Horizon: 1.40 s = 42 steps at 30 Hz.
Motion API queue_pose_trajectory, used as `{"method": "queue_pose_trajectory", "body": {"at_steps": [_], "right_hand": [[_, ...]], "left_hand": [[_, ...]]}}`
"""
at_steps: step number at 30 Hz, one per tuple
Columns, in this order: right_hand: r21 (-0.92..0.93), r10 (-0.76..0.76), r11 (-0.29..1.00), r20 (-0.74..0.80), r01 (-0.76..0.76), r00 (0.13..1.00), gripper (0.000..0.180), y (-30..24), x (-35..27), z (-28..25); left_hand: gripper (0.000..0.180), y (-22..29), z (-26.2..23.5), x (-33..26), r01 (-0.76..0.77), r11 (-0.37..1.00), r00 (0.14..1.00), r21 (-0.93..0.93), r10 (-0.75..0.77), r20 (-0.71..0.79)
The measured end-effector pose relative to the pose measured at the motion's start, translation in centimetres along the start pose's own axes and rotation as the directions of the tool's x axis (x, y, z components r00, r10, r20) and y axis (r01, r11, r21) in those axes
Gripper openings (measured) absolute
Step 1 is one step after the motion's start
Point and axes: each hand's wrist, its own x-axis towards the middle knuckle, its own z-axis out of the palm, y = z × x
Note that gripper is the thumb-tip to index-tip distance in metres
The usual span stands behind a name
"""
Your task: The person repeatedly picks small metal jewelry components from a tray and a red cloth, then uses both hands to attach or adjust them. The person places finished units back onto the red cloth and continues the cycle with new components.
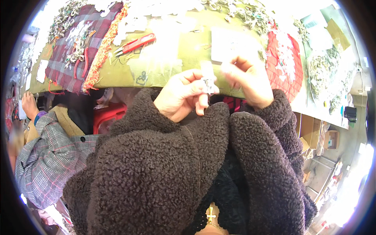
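Note:
My left hand (pixel 181 94) is closed, with thumb and fingertips around a small whitish piece with shiny silvery parts (pixel 208 83). Its upper end fades into glare, so its exact kind is hard to make out. To the right of it, apart from the piece, my right hand (pixel 250 80) is raised over the table's near edge. The fingers there are curled, with the thumb and forefinger close together. Bright light and some blur hide what they may pinch. Red-handled thread snips (pixel 135 44) lie on the table beyond my left hand.
A green-covered table (pixel 113 76) stretches ahead, with heaps of small greenish pieces (pixel 250 17). Plaid cloth (pixel 58 66) with red-handled pliers (pixel 81 64) lies left; red quilted cloth (pixel 295 64) lies right. A co-worker's checked sleeve (pixel 51 137) shows at left, near a red stool (pixel 107 117).

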Motion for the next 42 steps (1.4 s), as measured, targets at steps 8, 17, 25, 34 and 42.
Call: {"method": "queue_pose_trajectory", "body": {"at_steps": [8, 17, 25, 34, 42], "right_hand": [[-0.846, -0.451, 0.411, 0.136, 0.340, 0.882, 0.015, 3.3, 3.0, -1.0], [-0.516, -0.268, 0.820, 0.037, 0.248, 0.963, 0.008, 0.4, 0.2, -0.4], [-0.364, -0.254, 0.876, 0.208, 0.315, 0.945, 0.009, -0.7, -2.3, -0.2], [-0.390, -0.329, 0.848, 0.144, 0.359, 0.933, 0.009, -0.5, -3.4, -0.5], [0.149, 0.070, 0.982, 0.277, -0.115, 0.958, 0.008, -0.1, -3.7, -1.1]], "left_hand": [[0.024, 1.0, -0.3, 0.3, -0.001, 0.996, 1.000, -0.091, -0.001, -0.026], [0.024, 0.6, 0.3, 0.8, 0.011, 0.997, 1.000, -0.081, -0.013, -0.025], [0.022, -0.5, 1.3, 1.1, 0.055, 0.997, 0.998, -0.053, -0.057, -0.036], [0.022, -0.8, 2.2, 1.0, 0.054, 0.998, 0.998, -0.007, -0.054, 0.014], [0.021, -1.6, 2.0, 0.4, 0.094, 0.992, 0.993, 0.080, -0.088, -0.076]]}}
